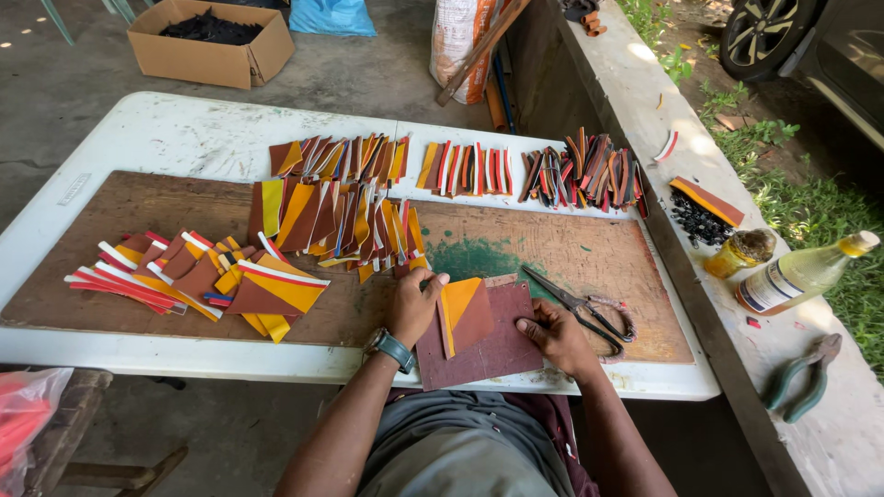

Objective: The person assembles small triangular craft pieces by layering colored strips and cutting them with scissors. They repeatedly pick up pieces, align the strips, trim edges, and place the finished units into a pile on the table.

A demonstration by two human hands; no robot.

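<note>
Both forearms extend from the near edge of the scene toward the far side, bare from elbow to wrist, and converge slightly. The left hand [414, 304] lies palm down, fingers curled loosely with the knuckles uppermost and the thumb pointing right; its wrist is nearly straight and carries a dark wristwatch [393, 349]. The right hand [557, 336] lies palm down to the right of the left, well apart from it, fingers flexed and pointing left, wrist bent slightly inward.
</note>
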